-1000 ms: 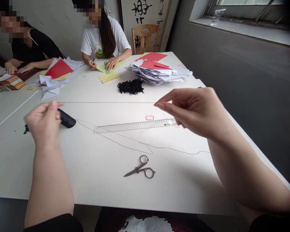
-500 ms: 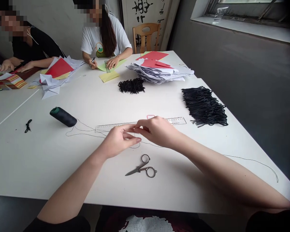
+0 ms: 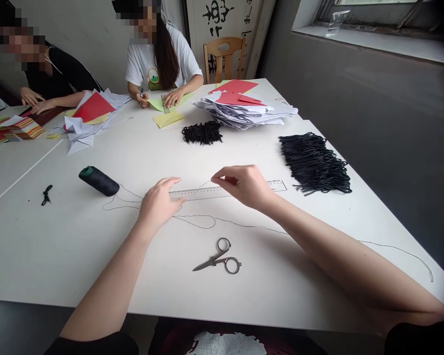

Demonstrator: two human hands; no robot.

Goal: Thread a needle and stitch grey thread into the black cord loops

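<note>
My left hand (image 3: 159, 201) rests on the left end of a clear ruler (image 3: 222, 190), fingers curled and pressing thin black thread (image 3: 198, 220) against it. My right hand (image 3: 244, 185) hovers over the middle of the ruler, thumb and forefinger pinched on the same thread, which is stretched between the two hands. The thread loops loosely on the white table (image 3: 96, 246) and trails right toward the edge. A black thread spool (image 3: 98, 181) lies on its side to the left. Small steel scissors (image 3: 218, 259) lie shut in front of me.
A pile of cut black thread lengths (image 3: 314, 162) lies at the right, a smaller black bundle (image 3: 202, 132) farther back. A stack of white and red paper (image 3: 244, 108) sits behind. Two other people (image 3: 159, 59) work with coloured paper at the far left. A small black knot (image 3: 46, 194) lies left.
My hands came together from wide apart, then drew apart along the ruler: the left slid left, the right rose slightly, and the thread between them pulled taut.
</note>
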